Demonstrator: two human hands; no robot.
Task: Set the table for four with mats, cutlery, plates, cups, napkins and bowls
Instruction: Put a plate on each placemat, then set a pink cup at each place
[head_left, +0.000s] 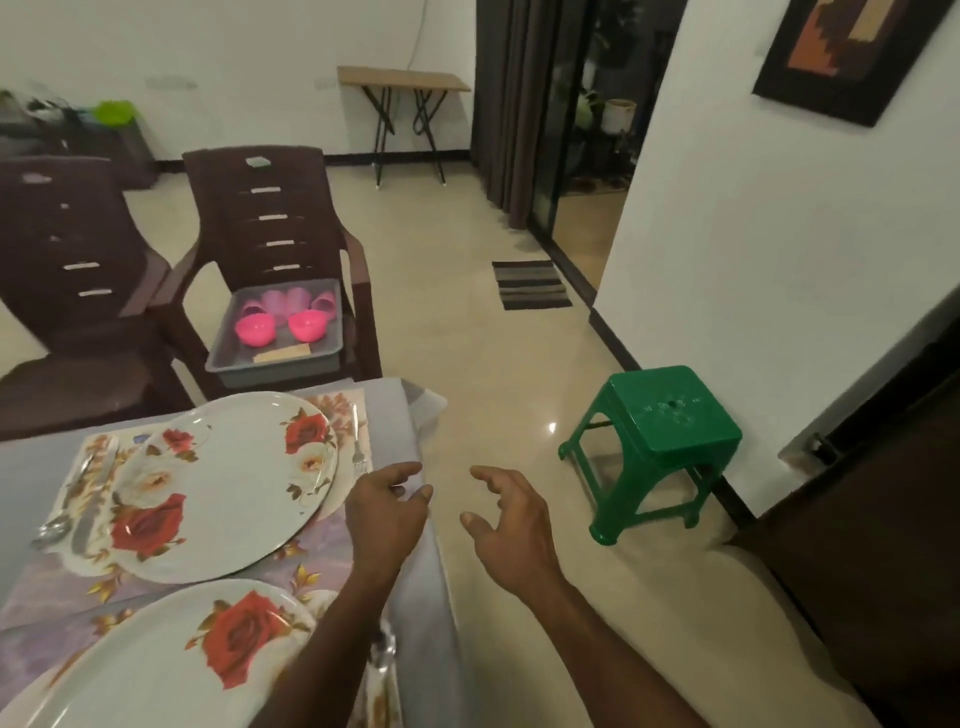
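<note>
Pale lilac cloth covers the table (410, 545), whose right edge runs under the left hand (387, 512); the right hand (511, 525) hangs over bare floor (457, 291) beyond it, both loosely spread, holding nothing. Two rose-patterned plates (228, 483) sit on floral mats (332, 535). Pink bowls (254, 330) wait in a grey tray (322, 358) on the chair (270, 208).

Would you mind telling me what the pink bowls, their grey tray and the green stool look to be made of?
Pink bowls: likely plastic, given the bright, even, slightly glossy colour. Grey tray: probably moulded plastic, matte with rounded rims. Green stool: moulded plastic, one-piece legs and a patterned top with a mild sheen.
</note>
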